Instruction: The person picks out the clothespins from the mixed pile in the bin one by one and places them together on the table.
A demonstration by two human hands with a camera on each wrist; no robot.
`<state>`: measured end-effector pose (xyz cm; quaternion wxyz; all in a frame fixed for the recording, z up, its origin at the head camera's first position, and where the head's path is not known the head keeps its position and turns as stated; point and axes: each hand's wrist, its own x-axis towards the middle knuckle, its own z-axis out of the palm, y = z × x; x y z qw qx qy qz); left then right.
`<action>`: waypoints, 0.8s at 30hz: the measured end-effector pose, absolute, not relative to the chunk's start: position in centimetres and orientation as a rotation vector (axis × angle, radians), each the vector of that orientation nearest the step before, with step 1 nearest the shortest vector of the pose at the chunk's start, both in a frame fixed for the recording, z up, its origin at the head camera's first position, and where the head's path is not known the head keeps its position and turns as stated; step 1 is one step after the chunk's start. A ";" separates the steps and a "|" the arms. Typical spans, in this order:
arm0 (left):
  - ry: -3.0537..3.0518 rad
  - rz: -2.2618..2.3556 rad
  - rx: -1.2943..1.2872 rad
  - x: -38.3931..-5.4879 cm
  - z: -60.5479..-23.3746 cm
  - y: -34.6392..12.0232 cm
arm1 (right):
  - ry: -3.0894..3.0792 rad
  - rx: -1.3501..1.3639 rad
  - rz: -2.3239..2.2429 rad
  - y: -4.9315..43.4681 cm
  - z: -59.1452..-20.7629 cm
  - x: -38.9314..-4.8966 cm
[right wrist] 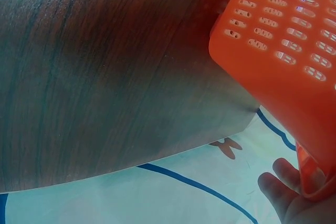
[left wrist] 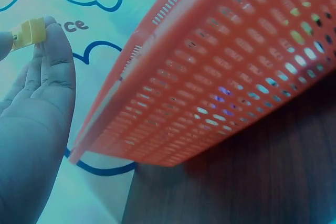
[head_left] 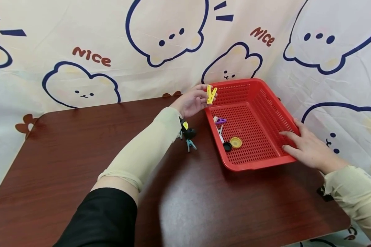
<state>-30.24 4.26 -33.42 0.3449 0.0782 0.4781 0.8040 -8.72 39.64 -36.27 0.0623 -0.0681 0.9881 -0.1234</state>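
Between thumb and fingertips, my left hand (head_left: 194, 102) pinches a yellow clothespin (head_left: 211, 95) by the upper left rim of the red plastic basket (head_left: 262, 137). The left wrist view also shows this clothespin (left wrist: 31, 32) at the fingertips. My right hand (head_left: 312, 147) grips the basket's right rim, with fingers reaching over to the inside; two fingertips (right wrist: 273, 184) show outside below the rim. Along the basket's left side lie a purple clothespin (head_left: 221, 120), a whitish clothespin (head_left: 220, 133), a black round cap (head_left: 227, 146) and a yellow round cap (head_left: 236, 142).
A light blue clothespin (head_left: 190, 145) lies on the brown table (head_left: 80, 154) left of the basket, with another bluish piece partly hidden by my left wrist. A cloth (head_left: 160, 79) printed with cartoon animals hangs behind and to the right.
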 end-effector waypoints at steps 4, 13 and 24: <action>1.269 2.047 0.201 -29.9 -33.7 2.9 | 3.003 -0.228 -0.376 39.7 -36.3 -8.8; 1.325 2.027 0.172 -29.8 -34.7 0.9 | 2.992 -0.220 -0.372 39.8 -36.6 -8.8; 1.420 2.132 0.020 -30.5 -35.8 0.0 | 2.984 -0.196 -0.368 39.7 -36.4 -8.8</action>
